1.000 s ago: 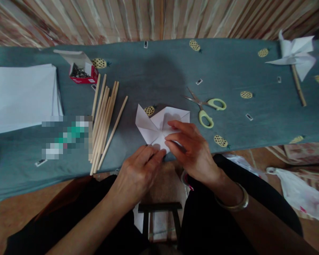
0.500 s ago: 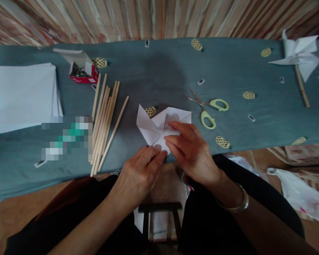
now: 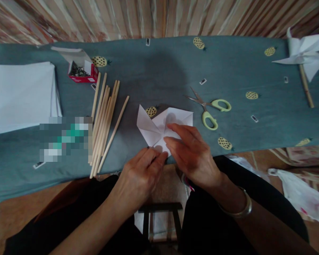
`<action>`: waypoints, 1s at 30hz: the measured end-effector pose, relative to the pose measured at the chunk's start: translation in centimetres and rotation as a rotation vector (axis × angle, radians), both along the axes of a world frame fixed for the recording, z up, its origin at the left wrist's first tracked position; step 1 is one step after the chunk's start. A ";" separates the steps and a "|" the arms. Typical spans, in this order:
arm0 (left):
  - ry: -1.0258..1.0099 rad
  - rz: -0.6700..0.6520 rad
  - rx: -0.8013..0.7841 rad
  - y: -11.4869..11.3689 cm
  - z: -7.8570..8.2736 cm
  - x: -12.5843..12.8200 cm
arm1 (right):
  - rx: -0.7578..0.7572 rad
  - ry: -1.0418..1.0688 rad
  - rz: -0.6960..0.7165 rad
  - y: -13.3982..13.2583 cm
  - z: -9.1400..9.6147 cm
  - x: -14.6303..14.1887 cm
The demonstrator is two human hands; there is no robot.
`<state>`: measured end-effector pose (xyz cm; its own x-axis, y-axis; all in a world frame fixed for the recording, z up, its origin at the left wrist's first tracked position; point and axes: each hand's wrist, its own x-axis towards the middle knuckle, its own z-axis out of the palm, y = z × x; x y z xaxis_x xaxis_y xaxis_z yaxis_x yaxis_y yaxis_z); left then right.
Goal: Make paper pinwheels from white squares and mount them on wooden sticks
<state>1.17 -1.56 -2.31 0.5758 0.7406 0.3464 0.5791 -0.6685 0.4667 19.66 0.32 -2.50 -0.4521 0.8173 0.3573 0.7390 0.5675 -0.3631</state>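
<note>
A white sheet of folded paper (image 3: 154,125) lies on the grey-green cloth near the front edge of the table (image 3: 164,67). My right hand (image 3: 191,152) presses down on its middle and near right part, fingers together on the folds. My left hand (image 3: 142,171) pinches the paper's near corner at the table edge. Both hands are closed on the paper. The lower right of the sheet is hidden under my right hand.
Several wooden sticks (image 3: 103,118) lie to the left of the paper, green-handled scissors (image 3: 208,108) to the right. A red box of pins (image 3: 81,71) and a stack of white paper (image 3: 21,94) sit at the left. A finished paper pinwheel (image 3: 303,56) lies far right.
Both hands stay on the folded paper with only slight finger shifts. The view has drifted a little.
</note>
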 end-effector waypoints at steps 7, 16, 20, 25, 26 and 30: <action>0.009 0.005 -0.011 -0.1 0.0 0.0 | 0.004 -0.021 0.001 0.0 0.2 0.0; 0.016 0.009 -0.017 0.0 0.2 0.1 | 0.030 -0.028 0.014 0.1 -0.1 -0.1; 0.018 0.012 -0.031 0.2 0.2 0.1 | 0.045 -0.028 0.016 0.1 -0.2 -0.2; 0.022 0.012 -0.036 0.2 0.3 0.0 | 0.059 -0.043 0.028 0.0 -0.1 -0.3; 0.021 0.011 -0.039 0.1 0.3 0.0 | 0.062 -0.061 0.028 -0.1 -0.1 -0.3; 0.017 0.012 -0.056 0.0 0.2 0.0 | 0.101 -0.123 0.002 -0.4 -0.4 -0.6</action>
<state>1.19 -1.53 -2.16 0.5720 0.7658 0.2941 0.5954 -0.6342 0.4932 19.07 -0.12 -2.90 -0.4987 0.7795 0.3791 0.7735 0.5976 -0.2112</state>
